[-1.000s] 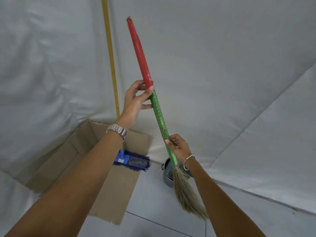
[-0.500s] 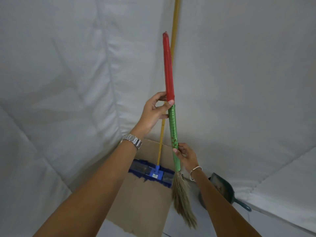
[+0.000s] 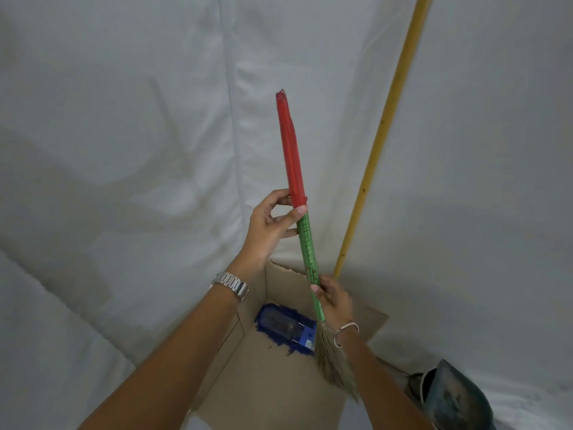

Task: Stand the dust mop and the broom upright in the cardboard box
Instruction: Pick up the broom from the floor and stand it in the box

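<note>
I hold the broom [image 3: 305,240] nearly upright above the open cardboard box [image 3: 273,377]. Its handle is red on top and green below, and its straw bristles hang over the box's right side. My left hand [image 3: 273,225] grips the handle where red meets green. My right hand [image 3: 333,297] grips the green part just above the bristles. The dust mop's blue head [image 3: 286,332] lies inside the box, and its yellow pole [image 3: 384,128] leans up against the white wall behind.
White sheeting covers the walls and floor around the box. A dark dustpan [image 3: 449,398] and a metal bucket behind it sit on the floor to the right of the box.
My view has swung left and down, so the box now lies directly below. The broom has moved over the box opening, its bristles lower beside the mop head. Both hands keep their grip.
</note>
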`<state>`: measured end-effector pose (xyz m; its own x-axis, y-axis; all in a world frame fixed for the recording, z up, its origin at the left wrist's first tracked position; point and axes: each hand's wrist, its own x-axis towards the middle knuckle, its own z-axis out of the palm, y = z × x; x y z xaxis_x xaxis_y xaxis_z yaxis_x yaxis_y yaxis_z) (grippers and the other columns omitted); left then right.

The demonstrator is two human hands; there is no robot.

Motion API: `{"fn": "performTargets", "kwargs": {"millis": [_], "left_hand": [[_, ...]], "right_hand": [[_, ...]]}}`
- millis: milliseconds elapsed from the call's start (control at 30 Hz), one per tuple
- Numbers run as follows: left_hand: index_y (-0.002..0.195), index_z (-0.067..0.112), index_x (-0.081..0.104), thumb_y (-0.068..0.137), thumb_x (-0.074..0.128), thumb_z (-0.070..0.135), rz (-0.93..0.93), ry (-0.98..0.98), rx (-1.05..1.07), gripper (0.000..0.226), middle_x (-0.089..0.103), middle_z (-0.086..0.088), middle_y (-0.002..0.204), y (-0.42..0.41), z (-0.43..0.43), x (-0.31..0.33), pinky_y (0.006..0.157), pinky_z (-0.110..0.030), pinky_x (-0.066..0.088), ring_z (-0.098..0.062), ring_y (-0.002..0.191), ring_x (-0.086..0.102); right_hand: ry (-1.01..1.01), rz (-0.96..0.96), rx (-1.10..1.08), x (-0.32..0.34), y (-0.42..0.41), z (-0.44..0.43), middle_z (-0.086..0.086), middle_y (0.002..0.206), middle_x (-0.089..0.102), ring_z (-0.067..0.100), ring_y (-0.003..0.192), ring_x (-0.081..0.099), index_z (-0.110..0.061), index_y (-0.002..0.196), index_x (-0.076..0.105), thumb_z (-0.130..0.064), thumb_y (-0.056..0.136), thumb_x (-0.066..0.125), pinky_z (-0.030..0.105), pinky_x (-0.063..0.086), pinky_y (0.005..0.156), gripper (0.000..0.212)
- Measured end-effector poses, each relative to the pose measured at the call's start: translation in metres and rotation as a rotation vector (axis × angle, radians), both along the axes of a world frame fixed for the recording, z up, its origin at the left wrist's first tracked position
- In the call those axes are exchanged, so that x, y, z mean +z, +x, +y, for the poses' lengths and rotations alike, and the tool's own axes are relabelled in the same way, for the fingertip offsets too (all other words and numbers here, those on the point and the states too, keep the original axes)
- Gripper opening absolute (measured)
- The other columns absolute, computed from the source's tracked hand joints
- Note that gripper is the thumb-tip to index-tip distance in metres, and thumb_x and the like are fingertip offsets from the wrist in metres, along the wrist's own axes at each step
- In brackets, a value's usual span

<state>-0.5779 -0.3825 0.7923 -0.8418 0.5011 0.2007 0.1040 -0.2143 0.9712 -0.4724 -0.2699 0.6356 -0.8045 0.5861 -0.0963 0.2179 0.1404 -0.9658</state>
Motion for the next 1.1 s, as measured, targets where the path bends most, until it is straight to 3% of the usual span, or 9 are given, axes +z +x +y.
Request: {"fn": "performTargets", "kwargs": {"millis": [133,333,467,633,733,867,933,1033,1100], "left_hand": [[0.104,0.015,0.060,0.084,0.064,0.005,-0.024,-0.030,0.059,0.023,0.059,0.002,0.093,-0.050,-0.009,-0.031,0.071,-0.034,0.061,-0.010,0.079,0.070],[0.106,0.010,0.060,0.084,0.062,0.001,-0.072,-0.048,0.083,0.024,0.060,0.003,0.094,-0.132,-0.033,-0.090,0.069,-0.029,0.061,-0.009,0.077,0.070],[0.101,0.015,0.062,0.083,0.064,0.002,-0.092,-0.079,0.095,0.023,0.061,0.007,0.090,-0.180,-0.053,-0.124,0.068,-0.027,0.060,-0.008,0.076,0.071],[0.109,0.003,0.061,0.081,0.066,0.003,-0.114,-0.091,0.190,0.028,0.065,0.016,0.084,-0.227,-0.077,-0.167,0.072,-0.029,0.061,-0.010,0.080,0.071],[0.110,0.007,0.061,0.080,0.067,0.006,-0.145,-0.091,0.253,0.031,0.068,0.020,0.083,-0.242,-0.085,-0.192,0.073,-0.030,0.061,-0.018,0.088,0.069],[0.105,0.020,0.062,0.077,0.071,0.006,-0.143,-0.074,0.383,0.033,0.065,-0.002,0.100,-0.255,-0.092,-0.214,0.085,-0.051,0.056,-0.031,0.103,0.065],[0.096,0.029,0.061,0.075,0.074,0.006,-0.138,-0.062,0.451,0.033,0.065,0.001,0.100,-0.260,-0.094,-0.220,0.091,-0.057,0.050,-0.029,0.104,0.065],[0.093,0.034,0.061,0.073,0.075,0.006,-0.130,-0.048,0.513,0.037,0.065,0.006,0.100,-0.262,-0.096,-0.227,0.091,-0.059,0.050,-0.017,0.099,0.067],[0.093,0.033,0.062,0.074,0.074,0.004,-0.124,-0.025,0.531,0.036,0.065,0.007,0.100,-0.261,-0.098,-0.231,0.090,-0.060,0.050,-0.017,0.099,0.066]], "right_hand": [[-0.043,-0.045,0.006,-0.031,-0.052,-0.012,0.010,0.112,0.065,0.023,0.103,0.061,-0.010,0.111,0.059,-0.014,0.086,0.059,0.037,0.051,0.090,0.025],[0.108,-0.183,0.045,-0.087,-0.137,-0.038,0.014,0.110,0.064,0.027,0.102,0.058,-0.006,0.112,0.058,-0.014,0.089,0.055,0.041,0.047,0.090,0.025],[0.080,-0.248,0.029,-0.119,-0.186,-0.062,0.015,0.110,0.064,0.028,0.103,0.058,-0.006,0.109,0.059,-0.013,0.088,0.056,0.038,0.047,0.089,0.023],[-0.017,-0.283,0.053,-0.151,-0.241,-0.090,0.014,0.115,0.063,0.029,0.106,0.058,-0.012,0.111,0.057,-0.008,0.088,0.053,0.046,0.048,0.094,0.024],[-0.015,-0.321,0.092,-0.171,-0.263,-0.101,0.013,0.116,0.061,0.029,0.103,0.058,-0.014,0.112,0.056,-0.010,0.089,0.051,0.046,0.049,0.090,0.025],[0.038,-0.369,0.130,-0.189,-0.285,-0.108,0.012,0.117,0.060,0.030,0.104,0.057,-0.014,0.111,0.055,-0.009,0.088,0.050,0.048,0.050,0.087,0.024],[0.072,-0.391,0.138,-0.193,-0.294,-0.112,0.014,0.117,0.059,0.032,0.105,0.056,-0.013,0.112,0.053,-0.011,0.088,0.050,0.048,0.049,0.087,0.024],[0.081,-0.417,0.096,-0.197,-0.307,-0.121,0.015,0.118,0.057,0.034,0.104,0.056,-0.011,0.112,0.052,-0.013,0.088,0.052,0.047,0.049,0.086,0.023],[0.048,-0.412,0.044,-0.198,-0.311,-0.127,0.017,0.116,0.057,0.034,0.101,0.056,-0.010,0.110,0.052,-0.014,0.088,0.053,0.047,0.049,0.085,0.023]]}}
